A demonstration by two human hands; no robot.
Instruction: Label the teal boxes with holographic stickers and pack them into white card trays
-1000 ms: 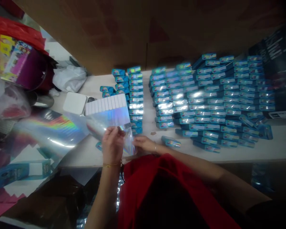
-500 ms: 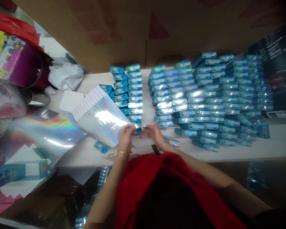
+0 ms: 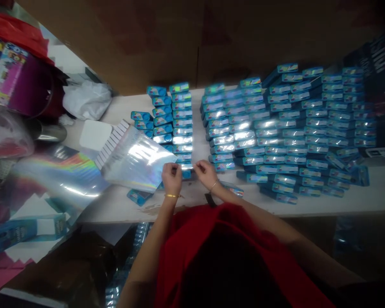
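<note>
Between my two hands a small shiny strip (image 3: 186, 166) is stretched over the front end of a column of small blue boxes (image 3: 182, 131). My left hand (image 3: 172, 176) pinches its left end, and my right hand (image 3: 205, 173) pinches the right end. A silvery holographic sheet (image 3: 134, 158) with a row of white tabs on its upper left edge lies left of my left hand, over part of the boxes. One blue box (image 3: 138, 196) lies apart below the sheet.
Many more blue boxes (image 3: 272, 141) stand in rows on the right of the table (image 3: 321, 205). A large cardboard box (image 3: 167, 47) rises behind. On the left are a white plastic bag (image 3: 86, 99), a metal cup (image 3: 51, 131) and another holographic sheet (image 3: 64, 175).
The tabbed sheet has shifted and turned slightly, uncovering more of the boxes behind it. Both hands are now raised a little, with the strip held between them.
</note>
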